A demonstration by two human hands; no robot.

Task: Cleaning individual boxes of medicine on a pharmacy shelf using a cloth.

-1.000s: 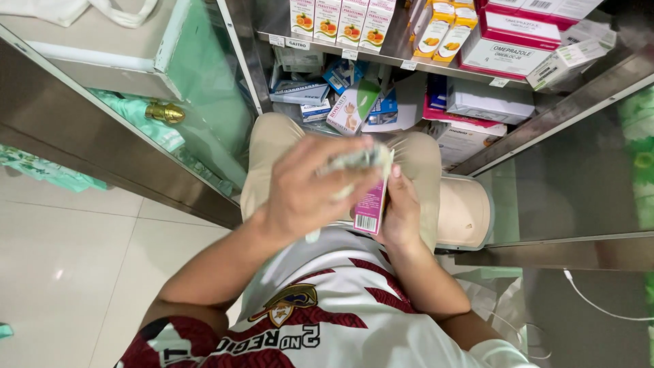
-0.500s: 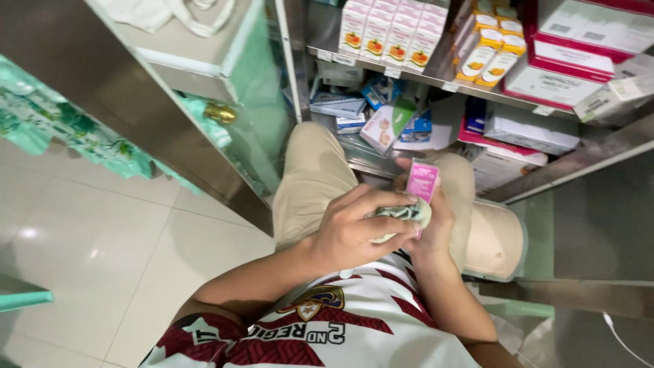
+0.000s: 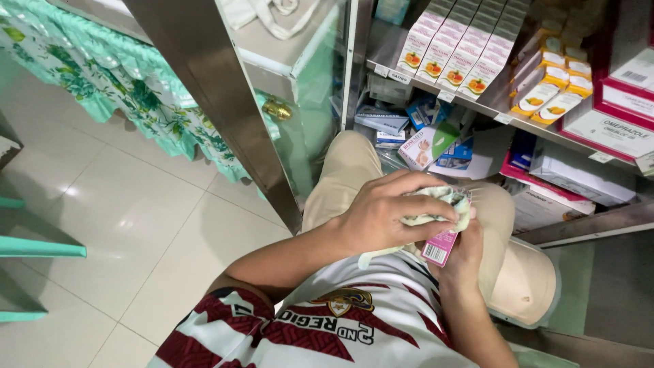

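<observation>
I am crouched in front of a glass shelf cabinet. My left hand (image 3: 385, 215) grips a crumpled pale cloth (image 3: 436, 204) and presses it against a small pink box (image 3: 441, 247). My right hand (image 3: 463, 262) holds that pink box from below, its fingers wrapped around the lower end. Both hands are close together above my lap, over beige trousers (image 3: 344, 170). Most of the box is hidden by the cloth and my fingers.
Shelves (image 3: 477, 102) hold rows of white boxes with orange pictures, yellow boxes, and red-and-white cartons. Lower down lie loose blue and white boxes. A steel cabinet frame (image 3: 225, 102) stands at left, with a green patterned cloth (image 3: 122, 82) behind it. Tiled floor (image 3: 122, 225) lies left.
The view has swung left and down. My left hand has moved the cloth over the top of the pink box, which now sits lower in my right hand.
</observation>
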